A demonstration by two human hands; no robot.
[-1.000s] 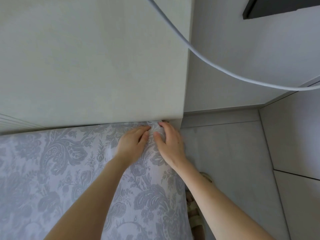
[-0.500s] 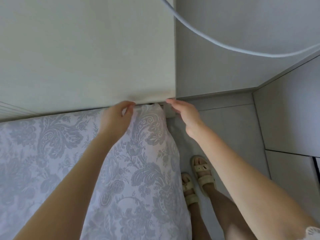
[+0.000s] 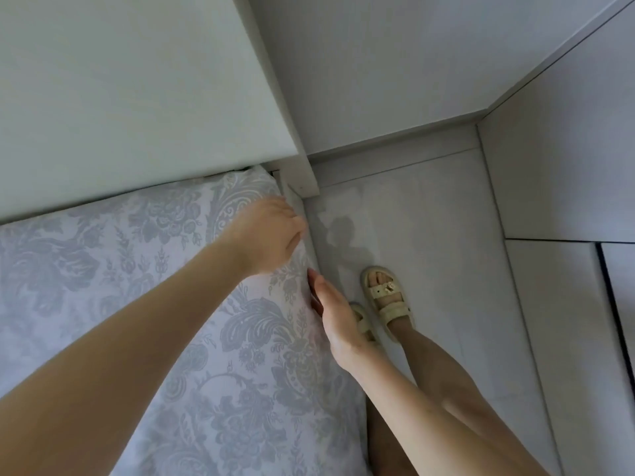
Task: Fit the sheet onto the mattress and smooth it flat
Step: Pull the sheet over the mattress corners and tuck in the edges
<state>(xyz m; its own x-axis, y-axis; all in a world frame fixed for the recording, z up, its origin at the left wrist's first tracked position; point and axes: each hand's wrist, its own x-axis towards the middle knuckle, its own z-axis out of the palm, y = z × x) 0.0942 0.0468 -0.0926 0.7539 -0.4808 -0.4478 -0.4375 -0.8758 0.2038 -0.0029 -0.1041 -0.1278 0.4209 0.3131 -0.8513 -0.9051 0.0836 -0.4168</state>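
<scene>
Reaching over the mattress corner, the left hand [image 3: 271,231] lay on the sheet [image 3: 154,276] w/ its fingers bent down over the side edge. The tips were hidden, so I couldn't tell if they pinched cloth or just pushed on it. The right hand [image 3: 332,316] was lower, against the side of the mattress. It was flat & open, fingers straight, touching the sheet where it went down the side. The 2 hands were near each other but apart.

The sheet, pale w/ grey flowers & leaves, covered all the mattress top I could see, incl. the corner by the white headboard [image 3: 137,80]. The mattress itself was hidden under it. The top looked pretty flat, w/ only soft little bumps near the corner.

I'd guess the sheet was light, soft & floppy, and not easy to break. It could prob. pop back off a corner if let go too soon. Best spot to hold it, I thought, was the hem low on the side. Pull it down & under, then rub the top smooth w/ flat palms.

Next to the mattress was the pale floor [image 3: 429,207], & the person's feet in cream sandals [image 3: 381,293] stood close by.
</scene>
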